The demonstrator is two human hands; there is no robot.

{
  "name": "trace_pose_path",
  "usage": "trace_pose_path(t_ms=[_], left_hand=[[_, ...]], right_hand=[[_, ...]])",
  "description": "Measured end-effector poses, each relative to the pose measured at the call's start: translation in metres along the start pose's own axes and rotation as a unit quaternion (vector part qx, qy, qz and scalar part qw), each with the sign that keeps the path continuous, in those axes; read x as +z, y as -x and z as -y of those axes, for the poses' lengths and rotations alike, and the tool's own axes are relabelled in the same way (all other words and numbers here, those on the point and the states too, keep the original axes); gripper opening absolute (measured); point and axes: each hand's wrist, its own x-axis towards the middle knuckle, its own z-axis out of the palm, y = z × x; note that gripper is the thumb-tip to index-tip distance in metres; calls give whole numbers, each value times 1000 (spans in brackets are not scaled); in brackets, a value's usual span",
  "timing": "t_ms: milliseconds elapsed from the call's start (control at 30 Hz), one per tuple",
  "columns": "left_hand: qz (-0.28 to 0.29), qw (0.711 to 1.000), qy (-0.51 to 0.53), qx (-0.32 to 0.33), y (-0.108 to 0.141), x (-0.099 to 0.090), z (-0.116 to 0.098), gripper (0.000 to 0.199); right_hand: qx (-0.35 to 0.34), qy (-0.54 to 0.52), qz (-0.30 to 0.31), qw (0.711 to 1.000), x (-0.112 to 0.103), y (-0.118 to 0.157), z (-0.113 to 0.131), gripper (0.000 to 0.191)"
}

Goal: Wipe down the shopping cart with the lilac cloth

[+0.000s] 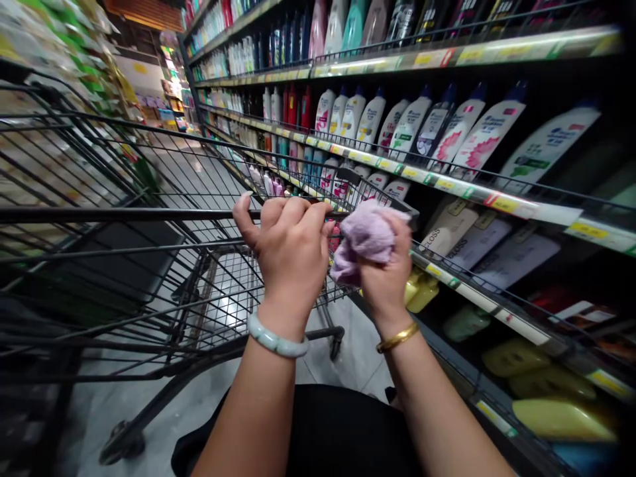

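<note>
My left hand (293, 255) is curled over the handle bar of a dark wire shopping cart (199, 213), with the little finger sticking out to the left. A pale green bangle (276, 338) circles that wrist. Close beside it, my right hand (390, 275) clutches a crumpled lilac cloth (370, 235) near the right end of the handle. A gold bracelet (397, 336) sits on the right wrist. Whether the right fingers also touch the handle cannot be seen, since the cloth covers that spot.
Shelves with price strips (447, 185) run along my right, lined with white shampoo bottles (489, 139) and lilac bottles (517, 262). Yellow bottles (561, 419) lie lower down. The cart's wheel (336, 346) stands on a tiled floor. Hanging goods (84, 53) rise on the left.
</note>
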Motion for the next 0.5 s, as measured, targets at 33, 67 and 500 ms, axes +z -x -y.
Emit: trace_pose_path(t_ms=[33,67,500], left_hand=[[-5,1000,-3,3,0,1,1,17],[-7,1000,-6,9,0,2,1,17],[16,999,-22,36,0,10,8,27]], right_hand=[[-4,13,31,999,3,7,-3,52],[-4,27,58,998,5,17,-9,51],[-20,73,17,997,10,-4,4,46]])
